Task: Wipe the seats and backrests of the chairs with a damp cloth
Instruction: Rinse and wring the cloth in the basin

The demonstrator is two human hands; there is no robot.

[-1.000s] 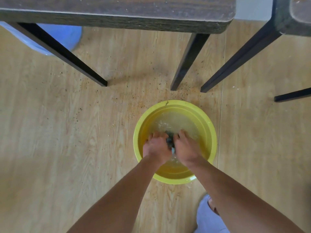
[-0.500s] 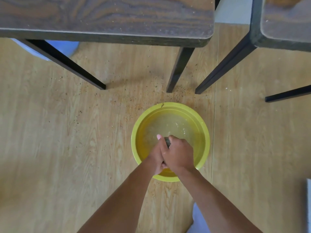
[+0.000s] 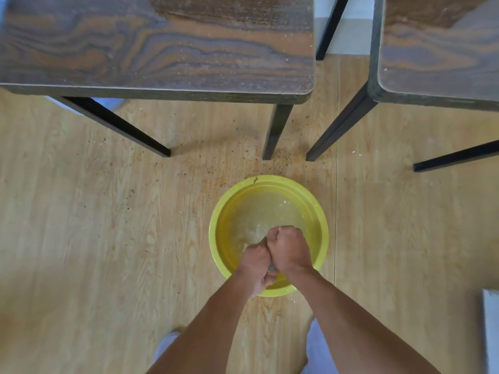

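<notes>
A basin (image 3: 318,211) sits on the floor (image 3: 81,238), near of two chairs: one chair (image 3: 162,49) far left, the other chair (image 3: 437,49) far right.

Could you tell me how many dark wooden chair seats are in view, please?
2: one dark wood-grain chair seat fills the upper left; another sits upper right, cut by the frame. More may lie outside view.
</notes>
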